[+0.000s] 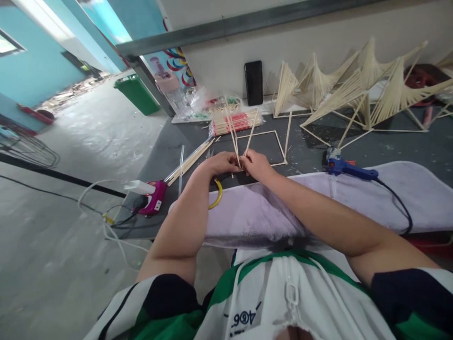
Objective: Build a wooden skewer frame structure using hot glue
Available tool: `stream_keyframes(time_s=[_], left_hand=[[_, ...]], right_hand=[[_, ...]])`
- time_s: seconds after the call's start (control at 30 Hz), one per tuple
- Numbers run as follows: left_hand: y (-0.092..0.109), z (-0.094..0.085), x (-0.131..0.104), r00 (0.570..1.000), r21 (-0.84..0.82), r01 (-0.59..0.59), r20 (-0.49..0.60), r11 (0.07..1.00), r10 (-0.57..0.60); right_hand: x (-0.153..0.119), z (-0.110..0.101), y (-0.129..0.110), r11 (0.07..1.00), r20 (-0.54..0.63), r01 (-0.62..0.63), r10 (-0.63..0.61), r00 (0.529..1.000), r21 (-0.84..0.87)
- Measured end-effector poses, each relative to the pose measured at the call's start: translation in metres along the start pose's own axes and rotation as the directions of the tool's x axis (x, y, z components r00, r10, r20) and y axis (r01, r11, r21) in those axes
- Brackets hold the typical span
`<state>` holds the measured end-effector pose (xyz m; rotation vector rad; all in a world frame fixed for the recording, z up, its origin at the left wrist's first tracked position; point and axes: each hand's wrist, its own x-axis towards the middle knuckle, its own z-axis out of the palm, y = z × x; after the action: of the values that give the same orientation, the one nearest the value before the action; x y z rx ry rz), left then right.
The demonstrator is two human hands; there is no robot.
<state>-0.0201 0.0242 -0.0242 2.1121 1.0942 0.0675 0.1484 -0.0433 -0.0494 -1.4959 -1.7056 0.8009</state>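
Grey tabletop (159, 163) against pale wall, concrete floor & green bin (137, 94) off to L. Stick frame (281, 147), rectangular, lies flat mid-table, w/ one upright stick (288, 137) at its near R corner. Both hands meet at its near L corner: L hand (226, 163) & R hand (256, 163) each w/ fingertips pinched shut on thin sticks (251, 132) that rise at a slant; exact no. per hand can't tell, fingers block view. Lavender cloth (244, 212) along near edge, under forearms; blue glue gun (354, 170) on it to R. Loose sticks (191, 163) & magenta power strip (154, 198) to L, yellow ring (220, 193) just beside L forearm. Behind frame: red-and-clear pack of sticks (235, 123), blk phone (254, 82) propped vs. wall. Fanned stick models (364, 94) at back R.
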Motion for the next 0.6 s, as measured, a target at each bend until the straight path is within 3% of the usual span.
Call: stream_keyframes(time_s=[0.23, 0.6], left_hand=[[0.0019, 0.0025, -0.0001, 0.999, -0.014, 0.02, -0.041, 1.0, -0.021], [0.0019, 0.0037, -0.0004, 1.0, -0.105, -0.004, -0.022, 0.994, 0.002]], right_hand=[[-0.0003, -0.0005, 0.0, 1.0, -0.013, 0.015, -0.015, 1.0, 0.002], [0.0005, -0.0002, 0.003, 1.0, -0.014, -0.007, 0.007, 1.0, 0.01]])
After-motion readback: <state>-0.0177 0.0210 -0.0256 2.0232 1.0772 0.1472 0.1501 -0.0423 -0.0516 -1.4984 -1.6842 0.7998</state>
